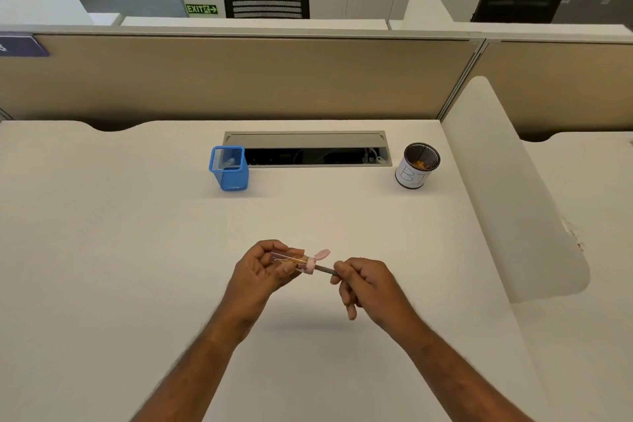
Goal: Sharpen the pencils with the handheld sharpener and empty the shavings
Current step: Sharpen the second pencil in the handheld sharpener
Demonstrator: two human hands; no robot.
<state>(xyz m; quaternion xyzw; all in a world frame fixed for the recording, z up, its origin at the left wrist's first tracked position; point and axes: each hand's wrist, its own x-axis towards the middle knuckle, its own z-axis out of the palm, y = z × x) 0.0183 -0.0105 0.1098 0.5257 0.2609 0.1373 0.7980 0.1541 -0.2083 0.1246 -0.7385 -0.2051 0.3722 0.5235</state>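
Observation:
My left hand (262,267) grips a handheld sharpener (297,260) with a clear shavings chamber and a pink cap flipped open; brown shavings show inside it. My right hand (364,284) pinches a dark pencil (324,269) whose tip is pushed into the sharpener's pink end. Most of the pencil is hidden in my right fist. Both hands hover above the white desk (137,267), near its front middle.
A blue mesh pencil holder (228,168) stands at the back left of centre. A black mesh cup (417,165) wrapped in white paper, with shavings inside, stands at the back right. An open cable tray (308,149) lies between them. A white divider (507,188) borders the right side.

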